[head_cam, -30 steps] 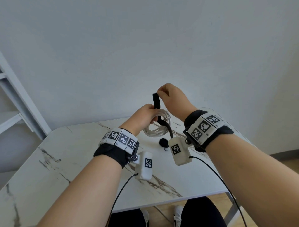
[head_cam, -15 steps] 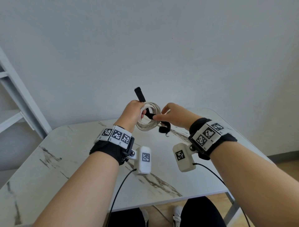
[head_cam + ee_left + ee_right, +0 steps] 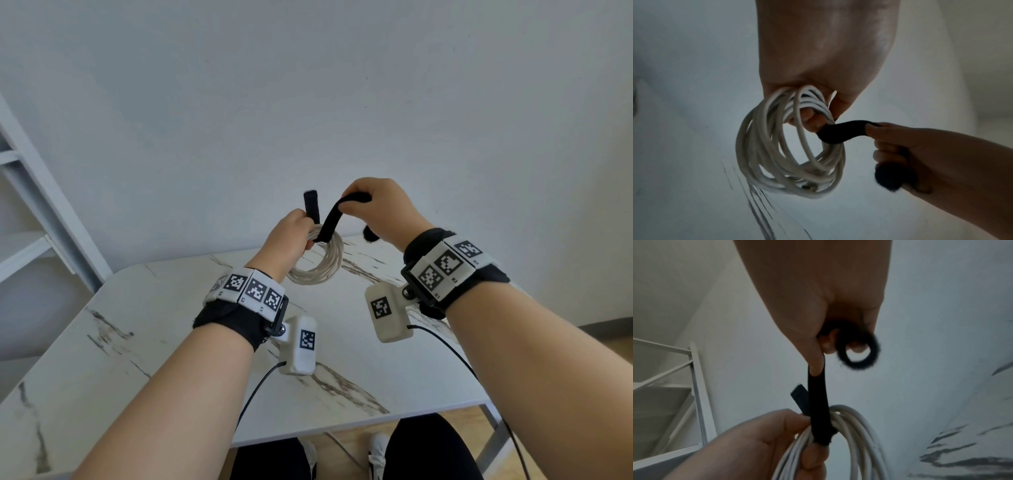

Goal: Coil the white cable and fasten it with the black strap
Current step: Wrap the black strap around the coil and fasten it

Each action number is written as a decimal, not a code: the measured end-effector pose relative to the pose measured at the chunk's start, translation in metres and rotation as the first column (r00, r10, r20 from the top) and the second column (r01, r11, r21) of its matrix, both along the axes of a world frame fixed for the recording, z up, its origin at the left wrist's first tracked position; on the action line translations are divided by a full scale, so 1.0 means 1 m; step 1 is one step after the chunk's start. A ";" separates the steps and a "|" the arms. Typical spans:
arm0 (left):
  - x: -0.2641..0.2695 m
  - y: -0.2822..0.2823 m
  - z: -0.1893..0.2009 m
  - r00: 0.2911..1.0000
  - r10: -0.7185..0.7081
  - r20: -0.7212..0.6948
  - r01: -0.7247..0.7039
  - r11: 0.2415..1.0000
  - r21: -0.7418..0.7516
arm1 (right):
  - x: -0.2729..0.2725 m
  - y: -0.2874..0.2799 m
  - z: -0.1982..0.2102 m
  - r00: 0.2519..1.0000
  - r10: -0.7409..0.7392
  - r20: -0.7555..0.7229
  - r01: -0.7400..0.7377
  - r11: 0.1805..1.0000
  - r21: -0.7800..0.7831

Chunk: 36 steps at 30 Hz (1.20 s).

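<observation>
The white cable (image 3: 317, 263) hangs as a coil of several loops above the marble table (image 3: 137, 329). My left hand (image 3: 286, 240) grips the top of the coil (image 3: 789, 146), with the strap's short end (image 3: 311, 205) sticking up from its fingers. The black strap (image 3: 330, 222) passes under the loops where that hand holds them (image 3: 819, 410). My right hand (image 3: 376, 209) pinches the strap's long part and holds it up to the right, taut. The strap's rolled-up tail (image 3: 857, 352) curls below my right fingers (image 3: 888, 177).
A white shelf frame (image 3: 41, 205) stands at the left beside the table. A plain wall is behind. Black wires run from the wrist cameras (image 3: 301, 342) down past the table's near edge, where my legs and shoes show.
My right hand rose from beside the coil, drawing the strap through and up to the right. The left hand tilted the coil so that it hangs lower.
</observation>
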<state>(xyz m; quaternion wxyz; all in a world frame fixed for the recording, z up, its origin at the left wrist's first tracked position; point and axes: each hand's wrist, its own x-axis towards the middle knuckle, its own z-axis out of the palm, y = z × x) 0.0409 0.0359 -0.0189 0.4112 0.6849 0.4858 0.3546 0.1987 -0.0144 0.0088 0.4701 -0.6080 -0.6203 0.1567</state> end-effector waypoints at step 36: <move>0.001 -0.010 0.005 0.909 -0.226 0.350 0.253 0.967 -0.033 | -0.005 0.021 -0.042 0.986 0.031 0.163 0.061 0.845 -0.532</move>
